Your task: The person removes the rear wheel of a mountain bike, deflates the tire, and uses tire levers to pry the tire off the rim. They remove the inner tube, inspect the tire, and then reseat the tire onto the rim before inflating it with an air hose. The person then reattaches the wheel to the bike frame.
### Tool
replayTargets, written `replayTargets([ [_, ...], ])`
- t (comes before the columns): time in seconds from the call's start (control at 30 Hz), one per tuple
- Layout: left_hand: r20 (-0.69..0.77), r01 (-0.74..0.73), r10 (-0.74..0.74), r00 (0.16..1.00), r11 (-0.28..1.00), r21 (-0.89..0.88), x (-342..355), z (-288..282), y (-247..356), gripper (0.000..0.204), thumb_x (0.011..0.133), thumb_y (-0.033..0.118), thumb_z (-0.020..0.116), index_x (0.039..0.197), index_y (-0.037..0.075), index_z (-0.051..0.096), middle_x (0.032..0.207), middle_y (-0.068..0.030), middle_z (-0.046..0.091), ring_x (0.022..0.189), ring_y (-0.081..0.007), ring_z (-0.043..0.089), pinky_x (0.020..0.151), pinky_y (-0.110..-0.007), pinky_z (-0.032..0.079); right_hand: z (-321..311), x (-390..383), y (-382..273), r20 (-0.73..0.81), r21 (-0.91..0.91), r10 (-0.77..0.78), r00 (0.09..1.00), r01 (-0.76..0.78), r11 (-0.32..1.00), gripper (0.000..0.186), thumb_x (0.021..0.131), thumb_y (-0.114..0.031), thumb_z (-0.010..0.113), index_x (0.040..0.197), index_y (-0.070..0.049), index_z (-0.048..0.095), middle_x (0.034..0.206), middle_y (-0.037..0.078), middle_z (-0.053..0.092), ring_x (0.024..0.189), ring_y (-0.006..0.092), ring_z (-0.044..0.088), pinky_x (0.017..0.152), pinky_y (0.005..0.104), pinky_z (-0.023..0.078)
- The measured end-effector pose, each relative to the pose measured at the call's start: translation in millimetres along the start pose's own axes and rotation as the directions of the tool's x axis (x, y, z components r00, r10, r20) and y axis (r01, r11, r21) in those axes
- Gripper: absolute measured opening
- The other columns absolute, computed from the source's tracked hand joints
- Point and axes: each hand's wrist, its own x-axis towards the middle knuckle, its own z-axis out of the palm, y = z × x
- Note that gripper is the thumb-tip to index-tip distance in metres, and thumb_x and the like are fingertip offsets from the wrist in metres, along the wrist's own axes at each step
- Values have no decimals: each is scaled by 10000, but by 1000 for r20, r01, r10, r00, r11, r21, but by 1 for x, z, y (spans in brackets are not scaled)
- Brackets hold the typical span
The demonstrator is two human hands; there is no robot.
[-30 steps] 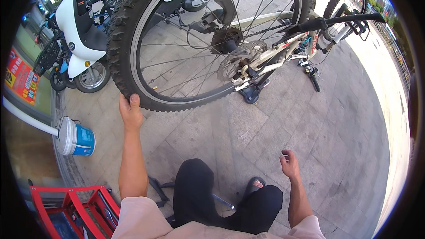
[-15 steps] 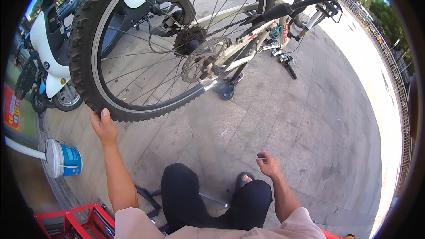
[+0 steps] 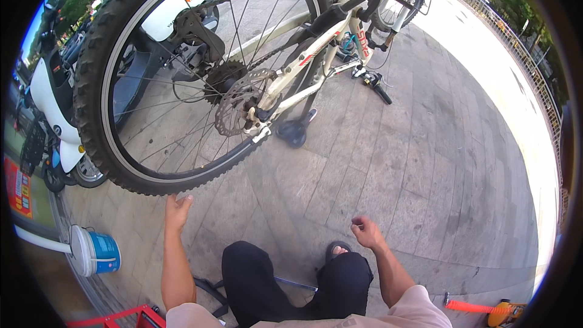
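A pale bicycle with red markings stands upside down, resting on its dark saddle point(image 3: 295, 133) and handlebar. Its rear wheel point(image 3: 176, 180) with a knobby black tyre fills the upper left. My left hand point(image 3: 177, 214) is at the lowest part of that tyre, thumb stretched out to the side; the tyre partly hides its fingertips. Beside the hub show the disc brake rotor point(image 3: 226, 115) and the rear sprockets point(image 3: 220, 79). My right hand point(image 3: 367, 232) hovers above the paving near my right knee, fingers curled in. What it holds, if anything, is hidden.
A white scooter point(image 3: 51, 100) is parked at the left. Below it stands a blue and white bucket point(image 3: 104, 252). A red metal frame point(image 3: 130, 317) is at the lower left, an orange coiled hose point(image 3: 470, 306) at the lower right. A railing point(image 3: 522, 42) runs along the right.
The tyre has come nearer and lower in view as the view shifted. My left hand has moved right along the tyre's underside, its thumb now off the tread. My right hand stays curled.
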Motion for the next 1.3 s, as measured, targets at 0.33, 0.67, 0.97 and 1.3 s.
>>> replayTargets([
  [0.33,-307,-730,714,630,679,80,-15,-33,185,735,837,377,601,1346,-39,272,1292,-155,416,1167,-227,432,987,-333,322,-2,14,13,6,26,-7,1000,7,1000,340,810,-242,555,1056,-8,575,995,164,634,874,272,634,775,356,493],
  [0.67,-353,-774,837,417,531,346,8,-17,141,509,893,465,477,1108,4,468,900,-62,573,806,-137,506,706,-266,419,42,39,45,156,76,-141,978,130,989,260,853,-171,539,1038,10,559,936,143,631,806,203,610,716,320,483],
  [0.97,-197,549,-532,824,662,509,-173,-56,-232,433,754,337,636,1034,7,614,975,-173,635,919,-284,609,801,-356,467,46,65,37,377,-156,-75,923,143,977,275,862,-186,534,1054,10,552,924,128,624,793,192,591,714,317,469],
  [1.3,-410,874,-774,482,452,175,-366,-38,-296,290,720,300,629,895,71,660,896,-144,652,879,-286,615,771,-373,473,90,119,-49,621,-227,-285,730,516,826,209,867,-116,506,1031,9,533,862,133,611,762,190,605,652,289,484],
])
